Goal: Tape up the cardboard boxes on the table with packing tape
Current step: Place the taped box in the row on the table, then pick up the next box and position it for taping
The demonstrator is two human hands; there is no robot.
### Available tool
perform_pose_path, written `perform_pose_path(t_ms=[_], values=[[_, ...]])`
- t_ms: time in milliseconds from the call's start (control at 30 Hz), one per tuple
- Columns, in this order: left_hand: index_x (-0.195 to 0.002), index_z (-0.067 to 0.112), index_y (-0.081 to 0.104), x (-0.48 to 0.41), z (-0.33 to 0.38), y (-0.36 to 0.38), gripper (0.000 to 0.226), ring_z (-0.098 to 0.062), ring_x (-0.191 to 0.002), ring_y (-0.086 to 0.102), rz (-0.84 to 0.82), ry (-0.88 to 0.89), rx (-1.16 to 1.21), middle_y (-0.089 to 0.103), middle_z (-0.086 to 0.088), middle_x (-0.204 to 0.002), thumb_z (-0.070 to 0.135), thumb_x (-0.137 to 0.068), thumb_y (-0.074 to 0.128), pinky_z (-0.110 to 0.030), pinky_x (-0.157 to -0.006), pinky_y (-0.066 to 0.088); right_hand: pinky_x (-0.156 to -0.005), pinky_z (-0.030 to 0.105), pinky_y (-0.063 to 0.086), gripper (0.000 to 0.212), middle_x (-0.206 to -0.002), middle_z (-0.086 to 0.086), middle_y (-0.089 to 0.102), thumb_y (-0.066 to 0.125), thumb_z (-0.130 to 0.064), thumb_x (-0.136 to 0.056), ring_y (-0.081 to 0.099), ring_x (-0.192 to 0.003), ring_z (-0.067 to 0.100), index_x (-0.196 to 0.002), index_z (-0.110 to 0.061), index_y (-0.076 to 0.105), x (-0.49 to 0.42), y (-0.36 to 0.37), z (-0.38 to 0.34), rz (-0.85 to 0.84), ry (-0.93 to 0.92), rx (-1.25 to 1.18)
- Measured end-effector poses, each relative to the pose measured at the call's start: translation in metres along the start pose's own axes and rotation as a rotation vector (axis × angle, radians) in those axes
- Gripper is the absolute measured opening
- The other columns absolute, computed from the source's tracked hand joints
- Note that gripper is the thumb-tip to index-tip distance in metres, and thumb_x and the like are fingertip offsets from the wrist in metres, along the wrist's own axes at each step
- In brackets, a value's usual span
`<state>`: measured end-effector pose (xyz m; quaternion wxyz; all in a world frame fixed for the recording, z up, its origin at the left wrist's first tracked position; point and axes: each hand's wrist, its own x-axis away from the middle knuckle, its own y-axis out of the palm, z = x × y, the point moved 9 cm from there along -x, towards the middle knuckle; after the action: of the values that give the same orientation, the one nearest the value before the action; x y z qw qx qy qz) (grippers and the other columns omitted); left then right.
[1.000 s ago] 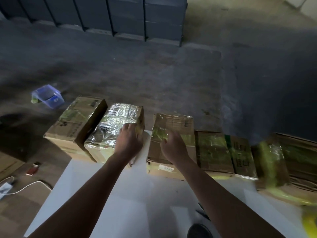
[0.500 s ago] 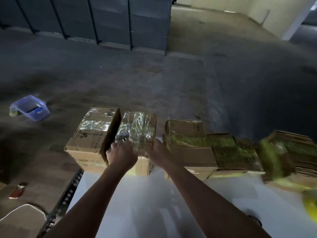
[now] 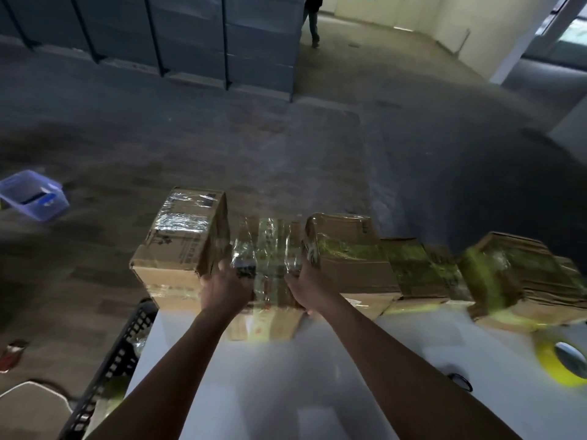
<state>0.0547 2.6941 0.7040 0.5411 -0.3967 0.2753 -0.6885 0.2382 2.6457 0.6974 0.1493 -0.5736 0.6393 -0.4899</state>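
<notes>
White table [image 3: 286,392], far edge | clear-taped box [image 3: 266,249], long axis running away from me | my left hand [image 3: 227,287] grips its left side, my right hand [image 3: 309,289] its right | tape roll [image 3: 552,366] at right edge, nearer right hand

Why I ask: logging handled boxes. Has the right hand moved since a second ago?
Yes. The right hand went left, off the green-taped box, to grip the right side of the clear-taped box.

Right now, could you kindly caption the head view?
Left hand and right hand grip the clear-taped box at the far edge of the white table.
</notes>
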Motion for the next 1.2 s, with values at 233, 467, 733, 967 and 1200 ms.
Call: perform_pose_path(t_ms=[233,467,733,967,1200], values=[[-0.134,0.004,0.042,0.012,-0.020,0.020,0.081,-0.026,-0.092,0.063,-0.123,-0.027,-0.036,0.065,-0.013,-0.112,0.064,-0.082,0.058,-0.035,-0.078,0.052,-0.081,0.035,0.040,0.058,-0.130,0.016,0.056,0.033,-0.049,-0.099,0.055,-0.114,0.033,-0.138,-0.007,0.038,0.017,0.004,0.018,-0.020,0.001,0.160],[-0.144,0.003,0.027,0.049,-0.028,0.037,0.114,-0.024,-0.092,0.066,-0.148,-0.034,-0.047,0.062,-0.015,-0.124,0.079,-0.067,0.062,-0.039,-0.081,0.056,-0.073,0.032,0.037,0.049,-0.084,0.007,0.059,0.031,-0.056,-0.097,0.060,-0.106,0.033,-0.083,-0.018,0.058,0.048,0.013,0.034,-0.108,-0.052,0.183],[-0.114,0.002,0.058,0.106,-0.031,0.057,0.090,-0.023,-0.087,0.065,-0.159,-0.094,-0.039,0.068,-0.009,-0.101,0.080,-0.070,0.056,-0.038,-0.082,0.055,-0.082,0.034,0.049,0.064,-0.099,0.016,0.071,0.032,-0.075,-0.085,0.068,-0.090,0.031,-0.057,-0.020,0.045,0.094,0.016,0.058,-0.145,-0.109,0.235],[-0.122,0.002,0.051,0.167,-0.029,0.080,0.080,-0.023,-0.089,0.060,-0.142,-0.122,0.083,0.062,-0.005,-0.100,0.068,-0.078,0.061,-0.034,-0.079,0.053,-0.051,0.024,0.039,0.070,-0.032,-0.002,0.052,0.036,-0.066,-0.092,0.050,-0.028,0.007,-0.051,-0.013,0.056,0.139,0.018,0.107,-0.191,-0.053,0.153],[-0.121,0.003,0.053,0.199,-0.005,0.100,0.080,-0.023,-0.093,0.059,-0.175,-0.081,0.059,0.063,-0.002,-0.094,0.070,-0.078,0.060,-0.033,-0.079,0.049,-0.041,0.016,0.041,0.052,-0.038,-0.002,0.054,0.040,-0.051,-0.098,0.054,-0.033,0.008,-0.070,-0.010,0.057,0.169,0.006,0.147,-0.217,-0.005,0.000]])
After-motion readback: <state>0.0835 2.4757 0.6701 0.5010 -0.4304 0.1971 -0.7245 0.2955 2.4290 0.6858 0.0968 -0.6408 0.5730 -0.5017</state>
